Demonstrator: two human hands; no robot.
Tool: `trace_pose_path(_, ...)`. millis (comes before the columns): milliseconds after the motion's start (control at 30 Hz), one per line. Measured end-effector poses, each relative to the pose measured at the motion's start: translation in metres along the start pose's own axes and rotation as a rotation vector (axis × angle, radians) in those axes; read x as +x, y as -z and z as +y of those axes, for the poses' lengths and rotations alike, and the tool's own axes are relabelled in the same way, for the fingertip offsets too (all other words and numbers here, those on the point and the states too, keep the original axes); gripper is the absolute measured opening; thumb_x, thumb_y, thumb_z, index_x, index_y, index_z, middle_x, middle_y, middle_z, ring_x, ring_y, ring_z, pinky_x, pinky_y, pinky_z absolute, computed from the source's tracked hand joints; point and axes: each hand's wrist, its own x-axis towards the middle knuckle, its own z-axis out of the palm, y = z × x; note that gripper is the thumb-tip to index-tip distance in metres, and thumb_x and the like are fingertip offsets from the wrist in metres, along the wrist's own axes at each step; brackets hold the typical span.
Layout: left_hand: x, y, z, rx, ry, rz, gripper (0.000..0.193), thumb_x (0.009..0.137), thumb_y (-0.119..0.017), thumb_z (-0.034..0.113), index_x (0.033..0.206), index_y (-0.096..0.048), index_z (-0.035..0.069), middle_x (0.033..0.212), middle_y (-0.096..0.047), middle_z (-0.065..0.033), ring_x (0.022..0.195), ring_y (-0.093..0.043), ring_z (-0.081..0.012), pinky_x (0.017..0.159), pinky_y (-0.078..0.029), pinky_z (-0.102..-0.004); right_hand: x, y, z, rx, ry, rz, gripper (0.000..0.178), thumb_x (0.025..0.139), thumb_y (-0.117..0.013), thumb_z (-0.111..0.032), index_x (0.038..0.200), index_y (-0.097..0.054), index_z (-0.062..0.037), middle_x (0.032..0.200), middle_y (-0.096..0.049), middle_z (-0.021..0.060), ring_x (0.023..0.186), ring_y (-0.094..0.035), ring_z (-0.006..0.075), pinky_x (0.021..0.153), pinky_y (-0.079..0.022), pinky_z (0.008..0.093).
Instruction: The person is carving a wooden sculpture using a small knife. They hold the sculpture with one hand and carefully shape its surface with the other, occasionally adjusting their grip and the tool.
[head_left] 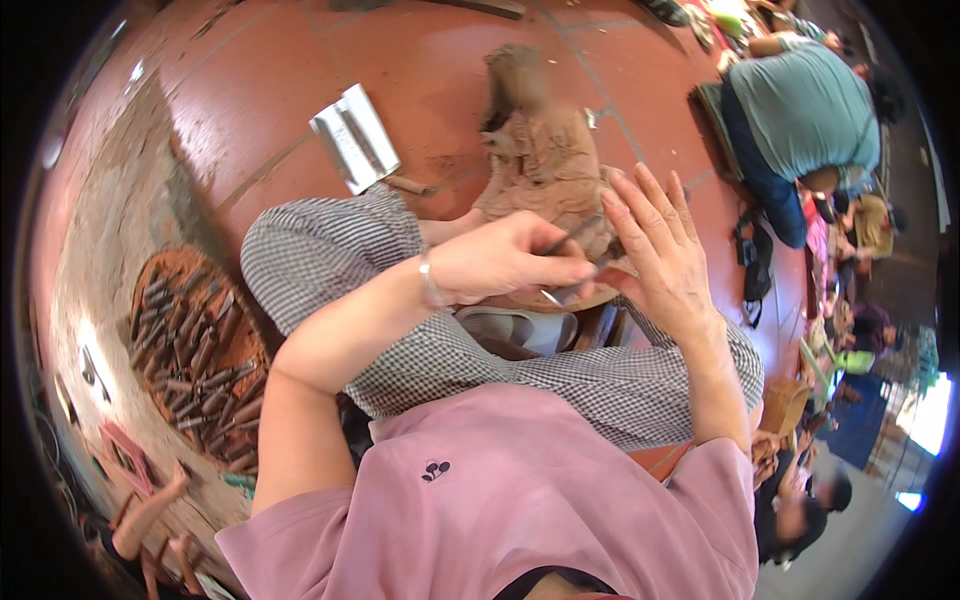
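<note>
- Carving [555,165] stood upright, with tiled floor [260,120] beyond it; what bore its foot was hidden.
- Tool [572,238] crossed before its lower part, blurred; contact could not be told. Short, light strokes probably suited its creased surface.
- Left hand [510,262] pinched the tool between thumb and fingers; a steady wrist seemed wise.
- Right hand [655,255] was spread beside the carving, its thumb best kept clear of the shiny tip.
- Chisels [190,350] lay by the slab's [105,255] right edge, sensibly apart.

Room to pass runs between the white sheet [340,148] and the brown carving [545,150], which blocks straight ahead.
</note>
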Motion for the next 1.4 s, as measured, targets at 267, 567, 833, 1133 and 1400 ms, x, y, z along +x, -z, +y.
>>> trace_pose_path(267, 0.088, 0.01, -0.024, -0.688, -0.373, -0.081, 0.038, 0.104, -0.046, 0.034, 0.112, -0.058, 0.0, 0.082, -0.061, -0.0037, 0.065, -0.048, -0.009, 0.062, -0.046, -0.0233, -0.092, -0.009, 0.036, 0.793, -0.765, 0.132, 0.03, 0.092, -0.056, -0.001, 0.121, -0.057, 0.0018, 0.081, -0.063, 0.0036, 0.055, -0.053, 0.0072, 0.05, -0.044, 0.0227)
trace_pose_path(567, 0.102, 0.023, -0.049, -0.61, -0.562, 0.404, 0.037, 0.105, -0.043, 0.025, 0.132, -0.048, -0.001, 0.104, -0.064, -0.0112, 0.084, -0.056, -0.0131, 0.079, -0.049, -0.0265, -0.078, -0.012, 0.032, 1.1, -0.9, 0.299, 0.025, 0.097, -0.05, -0.004, 0.12, -0.058, 0.0025, 0.075, -0.058, 0.0019, 0.058, -0.047, 0.004, 0.054, -0.039, 0.0181)
trace_pose_path(833, 0.103, 0.034, -0.059, -0.66, -0.521, 0.279, 0.057, 0.104, -0.04, 0.041, 0.142, -0.037, -0.001, 0.097, -0.056, -0.0038, 0.087, -0.049, -0.0125, 0.084, -0.044, -0.0262, -0.078, -0.021, 0.029, 1.109, -0.941, 0.201, 0.024, 0.096, -0.051, -0.005, 0.117, -0.06, 0.0014, 0.076, -0.06, 0.0009, 0.059, -0.047, 0.0032, 0.054, -0.038, 0.0182)
trace_pose_path(1133, 0.102, 0.03, -0.061, -0.563, -0.56, 0.206, 0.053, 0.104, -0.043, 0.038, 0.137, -0.046, -0.003, 0.098, -0.057, -0.0019, 0.087, -0.049, -0.0111, 0.085, -0.042, -0.0242, -0.078, -0.024, 0.026, 1.078, -0.956, 0.157, 0.022, 0.095, -0.053, -0.007, 0.115, -0.062, 0.0, 0.075, -0.06, 0.0006, 0.059, -0.048, 0.003, 0.055, -0.039, 0.0184)
trace_pose_path(1400, 0.099, 0.02, -0.065, -0.13, -0.676, 0.325, 0.027, 0.1, -0.056, 0.02, 0.116, -0.058, -0.001, 0.097, -0.063, -0.0045, 0.09, -0.058, -0.0119, 0.084, -0.048, -0.026, -0.077, -0.025, 0.027, 1.095, -0.954, 0.149, 0.022, 0.096, -0.054, -0.007, 0.115, -0.061, 0.0007, 0.076, -0.06, 0.0008, 0.061, -0.049, 0.0034, 0.056, -0.04, 0.0186)
